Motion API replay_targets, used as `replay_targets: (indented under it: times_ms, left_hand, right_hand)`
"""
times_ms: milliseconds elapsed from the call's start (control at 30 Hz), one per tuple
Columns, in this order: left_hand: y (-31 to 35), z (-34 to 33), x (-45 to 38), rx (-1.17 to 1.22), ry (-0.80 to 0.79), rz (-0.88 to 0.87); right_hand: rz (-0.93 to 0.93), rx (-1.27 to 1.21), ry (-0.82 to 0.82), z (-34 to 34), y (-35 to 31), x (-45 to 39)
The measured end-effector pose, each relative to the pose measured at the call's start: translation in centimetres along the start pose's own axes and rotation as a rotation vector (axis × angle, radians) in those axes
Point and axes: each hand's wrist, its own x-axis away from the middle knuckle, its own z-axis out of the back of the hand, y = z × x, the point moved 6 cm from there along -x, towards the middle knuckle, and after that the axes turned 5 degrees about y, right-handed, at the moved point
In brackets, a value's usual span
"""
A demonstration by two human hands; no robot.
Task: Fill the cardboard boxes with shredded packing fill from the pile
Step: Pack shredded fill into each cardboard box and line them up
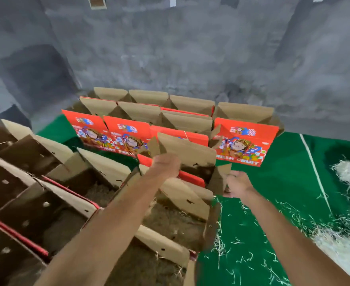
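Note:
I hold an open red-and-brown cardboard box [187, 153] above the row of boxes in front of me. My left hand [166, 165] grips its left wall. My right hand [239, 183] holds its right flap. Below my arms stand open boxes [176, 221] with brownish shredded fill in them. The white pile of shredded fill [349, 195] lies at the right edge on the green floor covering [289, 178]. The frame is blurred by motion.
A group of open red printed fruit boxes [128, 124] stands ahead against the grey wall [180, 48]. More open boxes [27, 182] fill the left side. Loose white shreds [252, 234] are scattered on the green covering to my right.

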Motion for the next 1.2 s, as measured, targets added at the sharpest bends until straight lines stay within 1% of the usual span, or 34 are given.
replay_targets:
  times_ms: [100, 233, 333, 400, 467, 600, 700, 767, 867, 933, 1000, 1033, 1100, 1200]
  left_hand:
    - [-7.0, -0.6, -0.6, 0.021, -0.019, 0.093]
    - [-15.2, -1.0, -1.2, -0.002, -0.014, 0.210]
    - [-20.3, -1.6, -1.7, -0.023, -0.020, 0.272]
    - [-22.9, -1.8, -2.0, -0.019, -0.017, 0.286]
    - [-24.9, -1.8, -2.2, 0.001, 0.000, 0.293]
    - [-27.7, -1.9, -2.1, -0.001, 0.021, 0.323]
    - [-29.4, -2.2, -2.0, 0.002, 0.017, 0.349]
    - [-30.3, -2.3, -1.8, 0.006, 0.008, 0.368]
    - [-31.1, -2.2, -1.7, 0.041, 0.025, 0.385]
    - [-31.2, -1.8, -1.6, 0.088, 0.046, 0.386]
    - [-30.7, -0.9, -1.7, 0.126, 0.092, 0.349]
    - [-30.1, -0.5, -1.8, 0.154, 0.126, 0.318]
    - [-28.7, 0.6, -2.3, 0.241, 0.204, 0.251]
    - [-26.1, 2.2, -3.4, 0.321, 0.292, 0.194]
  right_hand:
    - [0.020, 0.167, -0.065, -5.9, -2.6, -0.8]
    - [0.122, 0.336, -0.099, -14.0, -6.5, -1.3]
    - [0.163, 0.282, -0.136, -20.2, -9.1, -1.5]
    - [0.233, 0.354, -0.126, -23.8, -10.8, -1.7]
    - [0.317, 0.455, -0.102, -26.9, -12.4, -1.4]
    - [0.318, 0.420, -0.108, -32.5, -14.2, -0.7]
    - [0.291, 0.372, -0.226, -37.1, -15.5, -0.8]
    - [0.274, 0.394, -0.245, -39.6, -16.5, -1.0]
    - [0.328, 0.324, -0.351, -42.9, -17.8, -0.5]
    - [0.335, 0.231, -0.425, -44.1, -18.0, 0.1]
    - [0.316, 0.103, -0.443, -43.8, -18.1, 0.3]
    - [0.328, 0.063, -0.410, -43.0, -18.3, 0.1]
    - [0.433, 0.077, -0.295, -40.3, -19.2, -0.9]
    - [0.577, 0.256, -0.100, -34.6, -20.2, -3.0]
